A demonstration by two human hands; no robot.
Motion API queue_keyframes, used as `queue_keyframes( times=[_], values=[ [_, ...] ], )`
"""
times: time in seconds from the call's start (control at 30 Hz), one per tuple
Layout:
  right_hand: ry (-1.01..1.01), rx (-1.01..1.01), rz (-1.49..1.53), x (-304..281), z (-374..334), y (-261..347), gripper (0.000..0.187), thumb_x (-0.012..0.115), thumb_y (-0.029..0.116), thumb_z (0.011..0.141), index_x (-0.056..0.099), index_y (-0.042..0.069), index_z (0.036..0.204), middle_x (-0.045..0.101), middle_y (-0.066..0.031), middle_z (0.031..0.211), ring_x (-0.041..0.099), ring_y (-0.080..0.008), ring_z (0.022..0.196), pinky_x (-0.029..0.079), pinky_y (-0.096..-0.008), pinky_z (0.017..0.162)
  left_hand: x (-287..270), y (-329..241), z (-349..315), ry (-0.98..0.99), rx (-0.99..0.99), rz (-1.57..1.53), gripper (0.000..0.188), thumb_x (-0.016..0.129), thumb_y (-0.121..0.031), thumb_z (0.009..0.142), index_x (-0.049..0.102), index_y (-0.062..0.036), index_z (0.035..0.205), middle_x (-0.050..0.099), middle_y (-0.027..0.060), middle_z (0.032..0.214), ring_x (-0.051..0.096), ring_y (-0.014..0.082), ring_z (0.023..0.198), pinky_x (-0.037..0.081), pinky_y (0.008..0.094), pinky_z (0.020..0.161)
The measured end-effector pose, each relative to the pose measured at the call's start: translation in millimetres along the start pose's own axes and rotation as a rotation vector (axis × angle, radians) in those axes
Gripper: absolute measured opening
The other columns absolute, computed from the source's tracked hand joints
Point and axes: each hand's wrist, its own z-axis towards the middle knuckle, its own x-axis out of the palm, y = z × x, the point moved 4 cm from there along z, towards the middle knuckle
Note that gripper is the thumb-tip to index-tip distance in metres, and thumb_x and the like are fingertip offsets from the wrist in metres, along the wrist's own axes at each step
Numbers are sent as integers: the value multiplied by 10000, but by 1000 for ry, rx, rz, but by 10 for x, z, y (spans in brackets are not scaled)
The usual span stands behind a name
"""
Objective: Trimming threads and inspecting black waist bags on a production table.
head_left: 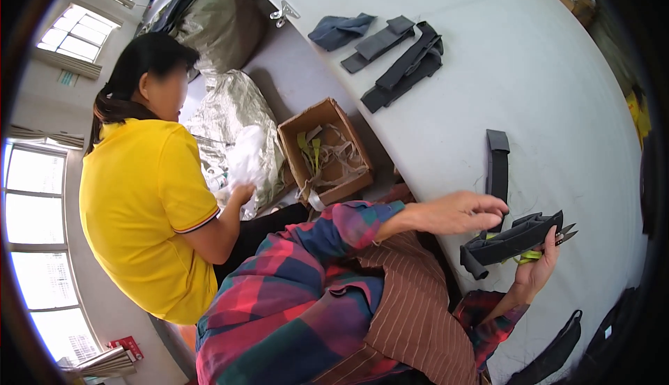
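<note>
My right hand (pixel 538 268) is closed around scissors, whose dark pointed blades (pixel 568 234) stick out past the fingers. A yellow-green part (pixel 528 255) shows beside the palm; whether it is the scissors' handle I cannot tell. Against that hand rests a folded dark grey fabric strip (pixel 512 240), tilted over the table. My left hand (pixel 456 212) hovers just beyond it, fingers stretched out and apart, with nothing seen in them. Close to its fingertips lies another dark grey strip (pixel 497 165), flat on the white table (pixel 557 85).
Several dark folded pieces (pixel 404 64) lie farther back, near a metal clip (pixel 283 13) on the table edge. Black pieces (pixel 550 350) lie at the near right. Left of the table are a cardboard box (pixel 348 186) with scraps and a person in yellow (pixel 146 211) holding white material.
</note>
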Motion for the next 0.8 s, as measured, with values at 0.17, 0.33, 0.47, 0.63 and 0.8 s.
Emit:
queue_keyframes(
  times=[0.17,0.33,0.47,0.63,0.8],
  values=[
    [139,-27,-77,73,-34,25,169,549,186,945,578,48,1038,651,-47,896,647,-155,798,532,-291,722,310,149,-175,201,-95,-182,453,475,-296,974,474,25,1294,583,132,1179,521,171,1095,409,302,940],
    [47,-62,-77,77,-39,28,155,553,171,941,581,49,1033,656,-54,914,647,-154,796,530,-290,712,-718,-322,-780,-693,320,875,257,616,-43,798,642,-55,1053,649,115,1008,629,266,919,501,321,797],
    [-11,-43,-59,132,-96,59,118,575,129,923,601,37,991,662,-50,881,647,-141,759,523,-266,684,-1916,-711,-1648,-1437,-105,1738,660,679,-263,709,457,-94,1307,257,273,1426,313,482,1269,215,658,983],
    [-19,-33,-74,116,-102,7,119,591,127,914,599,38,991,662,-47,880,647,-138,758,522,-266,682,-3381,-1141,-2372,-1439,-490,1880,605,592,-410,795,410,-192,1329,280,65,1486,-75,630,1272,102,796,894],
    [-70,-54,-20,13,-80,-42,112,598,124,909,600,40,984,661,-45,881,641,-135,746,519,-263,679,-3318,-1653,-1208,-1092,-566,1854,747,601,-460,751,380,-145,1391,563,77,1270,349,449,1273,289,579,1016]
  ],
)
